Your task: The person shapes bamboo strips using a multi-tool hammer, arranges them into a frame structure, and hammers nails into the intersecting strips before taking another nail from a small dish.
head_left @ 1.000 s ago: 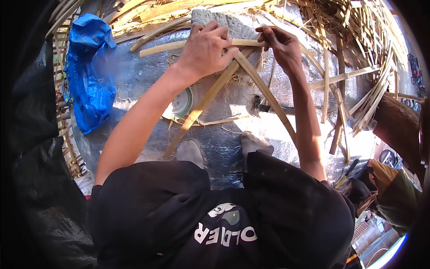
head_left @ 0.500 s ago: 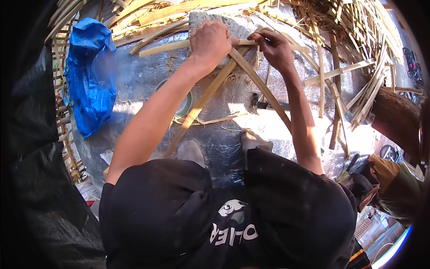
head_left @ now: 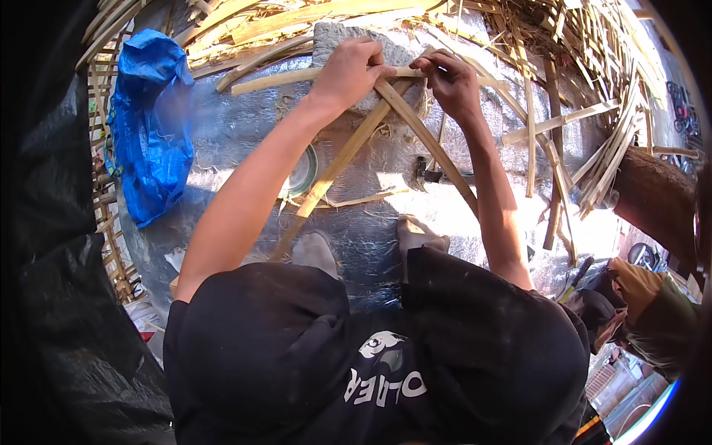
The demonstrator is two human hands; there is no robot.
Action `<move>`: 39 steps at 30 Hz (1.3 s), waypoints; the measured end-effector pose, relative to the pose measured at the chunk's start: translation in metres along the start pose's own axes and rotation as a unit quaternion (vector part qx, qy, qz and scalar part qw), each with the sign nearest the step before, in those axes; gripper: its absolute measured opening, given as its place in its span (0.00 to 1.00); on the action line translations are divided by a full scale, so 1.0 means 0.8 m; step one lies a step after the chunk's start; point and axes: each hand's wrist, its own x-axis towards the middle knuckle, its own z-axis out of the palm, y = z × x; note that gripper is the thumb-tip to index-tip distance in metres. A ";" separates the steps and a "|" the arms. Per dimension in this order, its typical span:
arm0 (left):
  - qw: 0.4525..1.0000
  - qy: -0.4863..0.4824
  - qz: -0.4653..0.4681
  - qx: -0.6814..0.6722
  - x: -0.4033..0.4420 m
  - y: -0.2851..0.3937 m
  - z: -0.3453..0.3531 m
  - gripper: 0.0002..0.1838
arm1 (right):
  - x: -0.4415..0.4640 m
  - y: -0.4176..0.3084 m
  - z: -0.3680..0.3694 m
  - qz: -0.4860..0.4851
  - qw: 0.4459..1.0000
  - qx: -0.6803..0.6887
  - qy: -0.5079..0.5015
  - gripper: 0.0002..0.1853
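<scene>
Left hand [head_left: 352, 70]: mostly closed, fingers curled, thumb side pinching the crosswise strip [head_left: 276, 81] near its middle. Right hand [head_left: 450, 78]: fingers bent in, tips bunched at the same strip; can't tell if they grip the strip itself or something thin on it.

Crosswise strip runs side to side near the far edge of the floor [head_left: 241, 159], over a gray block [head_left: 326, 44]. Two slanting strips meet under it, between the hands: the left slanting strip [head_left: 337, 165] runs down toward the left foot [head_left: 314, 252], the right slanting strip [head_left: 430, 141] toward the right forearm [head_left: 491, 189]. Right foot [head_left: 420, 236] is on the floor too.

Round item with green rim [head_left: 302, 174] lies left of the left slanting strip, partly behind the left forearm [head_left: 248, 189]. Small dark tool [head_left: 428, 172] is by the right slanting strip. Blue bag [head_left: 152, 130] is at the floor's left edge. Loose strips [head_left: 297, 26] pile along the far edge; a stack of thin strips [head_left: 619, 141] sits at the right, near a log [head_left: 654, 196].
</scene>
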 end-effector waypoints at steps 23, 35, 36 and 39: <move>0.998 0.042 0.038 -0.007 -0.005 -0.010 0.008 0.20 | -0.001 0.000 0.001 -0.063 0.997 -0.041 0.023 0.06; 0.999 0.026 0.024 -0.030 -0.001 -0.009 0.010 0.13 | 0.003 0.011 0.002 -0.092 0.995 -0.039 0.009 0.05; 0.997 0.036 0.048 -0.041 0.001 -0.008 0.012 0.12 | 0.003 0.010 0.002 -0.090 0.995 -0.039 0.011 0.05; 0.994 -0.003 0.094 -0.061 0.008 -0.006 0.015 0.11 | 0.003 0.008 -0.003 -0.101 0.993 -0.058 0.013 0.05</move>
